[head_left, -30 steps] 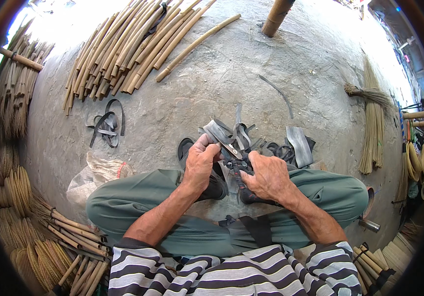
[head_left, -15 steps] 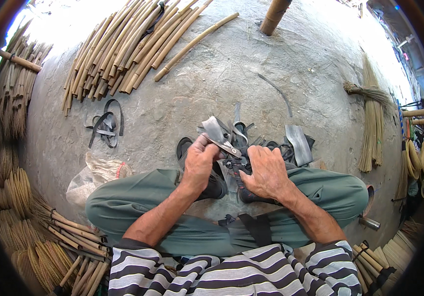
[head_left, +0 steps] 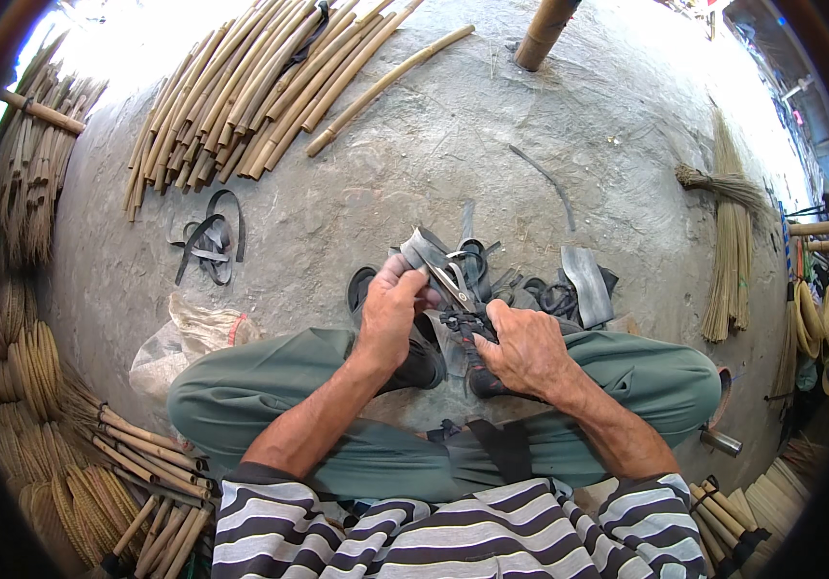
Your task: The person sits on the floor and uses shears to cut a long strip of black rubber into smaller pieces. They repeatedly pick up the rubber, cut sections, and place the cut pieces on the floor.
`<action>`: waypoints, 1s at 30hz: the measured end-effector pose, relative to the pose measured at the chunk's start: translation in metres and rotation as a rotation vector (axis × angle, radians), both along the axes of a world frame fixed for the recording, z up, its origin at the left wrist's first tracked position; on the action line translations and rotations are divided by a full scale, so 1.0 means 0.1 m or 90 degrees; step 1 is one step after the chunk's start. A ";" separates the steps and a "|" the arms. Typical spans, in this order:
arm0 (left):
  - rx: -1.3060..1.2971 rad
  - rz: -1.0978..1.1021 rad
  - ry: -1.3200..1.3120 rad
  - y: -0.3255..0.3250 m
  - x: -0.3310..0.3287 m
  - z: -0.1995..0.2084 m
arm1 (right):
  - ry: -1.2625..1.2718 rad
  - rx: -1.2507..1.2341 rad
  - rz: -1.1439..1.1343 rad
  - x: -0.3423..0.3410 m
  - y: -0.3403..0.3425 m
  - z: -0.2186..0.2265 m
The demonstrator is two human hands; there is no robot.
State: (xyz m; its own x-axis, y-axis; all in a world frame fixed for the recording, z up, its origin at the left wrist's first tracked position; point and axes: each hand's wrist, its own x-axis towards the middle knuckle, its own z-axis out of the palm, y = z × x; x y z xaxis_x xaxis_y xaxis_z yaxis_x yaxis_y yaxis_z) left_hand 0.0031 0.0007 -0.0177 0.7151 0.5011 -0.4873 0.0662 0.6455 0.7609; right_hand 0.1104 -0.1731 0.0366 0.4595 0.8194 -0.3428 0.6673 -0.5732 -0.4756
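Note:
My left hand [head_left: 393, 307] pinches a grey rubber strip [head_left: 421, 248], whose end curls up above the fingers. My right hand [head_left: 527, 345] is wrapped round the dark, bound handles of a pair of scissors [head_left: 461, 294]. Their metal blades point up and left, against the strip beside my left fingertips. Exactly where the blades meet the strip is hard to make out. Below both hands are my feet in dark sandals [head_left: 421, 365]. Dark rubber scraps [head_left: 473, 259] lie just beyond the scissors, and a wide grey rubber piece [head_left: 585, 287] is to the right.
Bamboo poles [head_left: 241, 96] lie in a pile at the far left. Black strips [head_left: 210, 246] rest on the floor nearer, above a pale sack [head_left: 204, 333]. A tied bundle of thin sticks [head_left: 728, 236] lies right. Coiled bundles [head_left: 38, 372] stack at the left edge.
The curled strip end has tilted, and the scissor blades show more plainly beside it. My right fingers have shifted on the handles. Both hands stay in nearly the same place.

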 end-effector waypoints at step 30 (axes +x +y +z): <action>-0.022 -0.001 0.011 0.08 -0.02 0.00 | -0.086 0.084 0.017 0.01 0.01 -0.07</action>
